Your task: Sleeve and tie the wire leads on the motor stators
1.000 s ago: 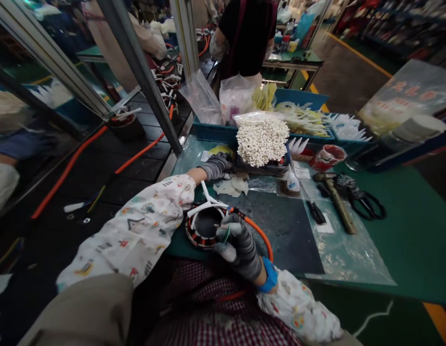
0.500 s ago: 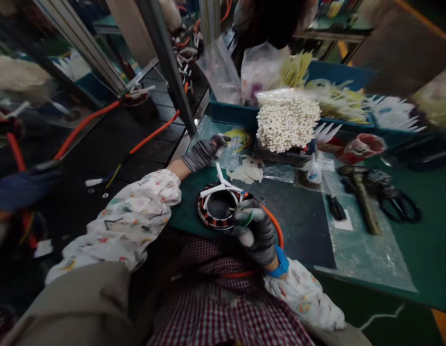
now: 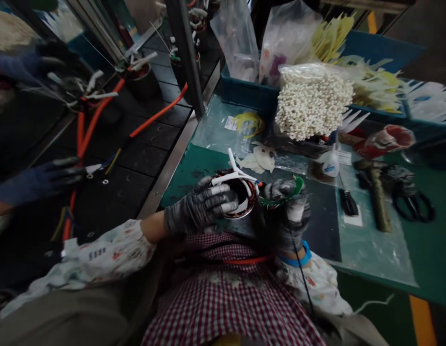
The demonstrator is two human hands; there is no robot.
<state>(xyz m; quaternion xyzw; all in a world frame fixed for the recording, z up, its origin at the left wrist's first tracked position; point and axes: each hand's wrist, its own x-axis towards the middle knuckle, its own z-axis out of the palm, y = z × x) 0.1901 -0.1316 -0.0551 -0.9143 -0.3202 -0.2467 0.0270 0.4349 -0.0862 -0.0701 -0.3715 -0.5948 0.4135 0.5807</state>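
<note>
A ring-shaped motor stator with copper windings rests at the near edge of the green table, white sleeves sticking up from its top. My left hand, in a grey striped glove, grips the stator's left side, fingers reaching over the rim toward the hole. Just right of the stator, my right hand, gloved alike, is closed on a thin curved green circuit board. A black cable trails down from this hand past the blue wristband. Part of the board is hidden by the fingers.
Behind lie pale cut-out pieces, yellow rings, and a bag of white tubes before blue bins. At right are a glue bottle, screwdriver, hammer and scissors. A co-worker's gloved hands work at left.
My left hand has come back from the yellow rings onto the stator. My right hand has shifted rightward off the stator with the green board. The view has turned slightly.
</note>
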